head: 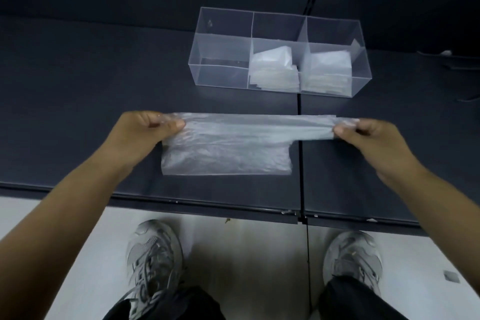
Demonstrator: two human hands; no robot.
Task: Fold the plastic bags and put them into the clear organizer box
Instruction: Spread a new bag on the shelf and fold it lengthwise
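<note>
Dark shelf [78, 101], L grip [145, 132] & R grip [368, 138] pinching plastic bag [228, 148] ends, no readable text

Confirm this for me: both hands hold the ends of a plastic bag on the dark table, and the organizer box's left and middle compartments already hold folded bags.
One detail is wrong. The head view shows the organizer box with folded bags in its middle and right compartments; the left is empty. The left hand and right hand do hold the plastic bag ends.
</note>
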